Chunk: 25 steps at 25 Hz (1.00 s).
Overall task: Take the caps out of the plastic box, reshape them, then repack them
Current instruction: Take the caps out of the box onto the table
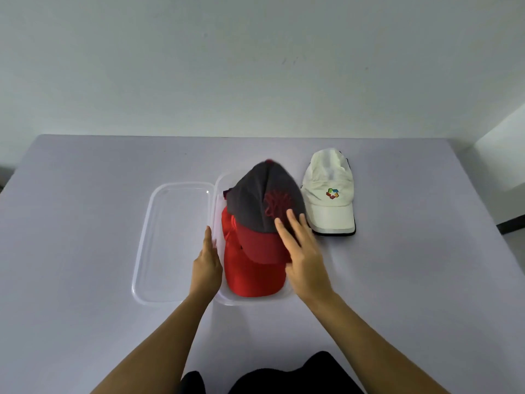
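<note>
A clear plastic box [220,297] sits mid-table with caps in it. On top lies a grey cap with a red brim [255,206]; under it a red cap [250,277] shows at the near end. My right hand [302,251] lies with straight fingers on the right side of the grey cap, over its red embroidery. My left hand [207,265] rests flat against the box's left wall. A white cap with a coloured logo [329,194] lies on the table just right of the box.
The box's clear lid [170,240] lies flat on the table, touching the box's left side. The grey table [85,223] ends at a pale wall behind. A dark garment shows at the bottom edge.
</note>
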Each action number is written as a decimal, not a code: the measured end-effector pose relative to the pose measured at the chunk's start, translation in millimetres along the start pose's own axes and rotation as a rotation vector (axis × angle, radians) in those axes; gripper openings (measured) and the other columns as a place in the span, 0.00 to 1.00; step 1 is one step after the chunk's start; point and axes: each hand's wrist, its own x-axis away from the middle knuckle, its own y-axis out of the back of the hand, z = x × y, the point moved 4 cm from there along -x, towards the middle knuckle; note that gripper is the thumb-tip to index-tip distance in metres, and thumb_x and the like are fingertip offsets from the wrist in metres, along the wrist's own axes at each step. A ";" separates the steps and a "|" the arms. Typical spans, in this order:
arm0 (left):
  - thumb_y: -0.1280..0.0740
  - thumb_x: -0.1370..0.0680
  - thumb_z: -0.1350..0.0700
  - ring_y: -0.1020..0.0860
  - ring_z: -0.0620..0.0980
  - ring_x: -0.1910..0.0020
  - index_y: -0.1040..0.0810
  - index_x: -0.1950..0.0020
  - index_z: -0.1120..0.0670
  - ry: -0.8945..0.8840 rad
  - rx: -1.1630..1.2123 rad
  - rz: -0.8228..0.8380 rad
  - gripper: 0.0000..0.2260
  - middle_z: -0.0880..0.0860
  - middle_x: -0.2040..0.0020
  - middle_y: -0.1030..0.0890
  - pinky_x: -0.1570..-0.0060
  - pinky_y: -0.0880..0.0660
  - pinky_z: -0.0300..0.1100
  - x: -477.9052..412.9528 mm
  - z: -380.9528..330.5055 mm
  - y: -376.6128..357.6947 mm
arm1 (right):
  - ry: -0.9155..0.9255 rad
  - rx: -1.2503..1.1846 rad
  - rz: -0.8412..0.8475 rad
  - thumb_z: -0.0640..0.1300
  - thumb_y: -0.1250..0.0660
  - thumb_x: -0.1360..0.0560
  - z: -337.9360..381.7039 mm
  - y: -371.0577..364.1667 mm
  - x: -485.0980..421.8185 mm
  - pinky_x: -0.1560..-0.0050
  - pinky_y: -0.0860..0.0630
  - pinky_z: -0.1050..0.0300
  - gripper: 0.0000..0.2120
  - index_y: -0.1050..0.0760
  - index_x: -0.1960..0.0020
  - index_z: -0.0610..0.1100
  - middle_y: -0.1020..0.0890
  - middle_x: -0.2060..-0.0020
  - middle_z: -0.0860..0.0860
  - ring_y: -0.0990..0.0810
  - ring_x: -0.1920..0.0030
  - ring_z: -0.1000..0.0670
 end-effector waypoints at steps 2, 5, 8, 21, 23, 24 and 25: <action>0.50 0.17 0.56 0.26 0.65 0.37 0.52 0.22 0.47 -0.010 -0.009 0.004 0.23 0.60 0.32 0.26 0.36 0.31 0.54 1.3 -0.4 0.2 | 0.055 0.014 -0.141 0.22 0.40 0.37 -13.9 24.9 25.1 0.26 0.45 0.58 0.42 0.40 0.27 0.46 0.41 0.26 0.48 0.44 0.26 0.40; 0.50 0.17 0.58 0.26 0.64 0.37 0.51 0.22 0.48 -0.021 -0.004 0.009 0.24 0.59 0.31 0.27 0.36 0.32 0.54 0.2 0.5 -0.3 | 0.063 0.085 -0.199 0.24 0.32 0.33 -47.7 48.3 72.4 0.26 0.44 0.50 0.45 0.46 0.25 0.52 0.49 0.23 0.55 0.49 0.24 0.43; 0.50 0.17 0.58 0.27 0.64 0.36 0.51 0.22 0.47 -0.010 0.015 0.011 0.24 0.59 0.31 0.27 0.36 0.33 0.52 0.9 2.1 -3.8 | -0.062 0.198 -0.129 0.26 0.28 0.36 -85.8 53.2 122.2 0.31 0.42 0.35 0.52 0.51 0.24 0.55 0.53 0.23 0.57 0.52 0.23 0.45; 0.51 0.17 0.56 0.26 0.66 0.38 0.51 0.22 0.46 0.003 0.013 0.011 0.23 0.63 0.33 0.26 0.38 0.31 0.54 2.5 2.6 -5.0 | -0.285 0.280 0.129 0.25 0.34 0.41 -117.4 27.4 123.3 0.35 0.33 0.32 0.37 0.32 0.36 0.48 0.34 0.31 0.47 0.33 0.31 0.41; 0.51 0.17 0.56 0.26 0.65 0.37 0.51 0.22 0.46 0.003 0.024 0.007 0.23 0.62 0.33 0.26 0.37 0.31 0.54 3.8 1.6 -4.3 | -0.174 0.129 -0.019 0.28 0.39 0.34 -81.6 25.2 85.6 0.35 0.30 0.39 0.25 0.28 0.39 0.44 0.27 0.36 0.45 0.32 0.33 0.46; 0.51 0.17 0.55 0.26 0.65 0.38 0.51 0.22 0.46 0.008 0.022 0.007 0.23 0.63 0.34 0.25 0.38 0.31 0.54 4.5 0.9 -3.8 | -0.110 0.062 -0.007 0.31 0.42 0.32 -61.7 19.1 64.0 0.33 0.31 0.43 0.23 0.27 0.39 0.43 0.26 0.37 0.45 0.33 0.33 0.48; 0.51 0.17 0.54 0.25 0.66 0.39 0.51 0.22 0.46 0.013 0.021 0.009 0.23 0.63 0.35 0.25 0.39 0.30 0.54 4.9 0.5 -3.1 | -0.057 0.020 0.069 0.33 0.43 0.30 -41.2 10.6 43.6 0.32 0.32 0.46 0.22 0.28 0.37 0.42 0.27 0.36 0.45 0.33 0.32 0.49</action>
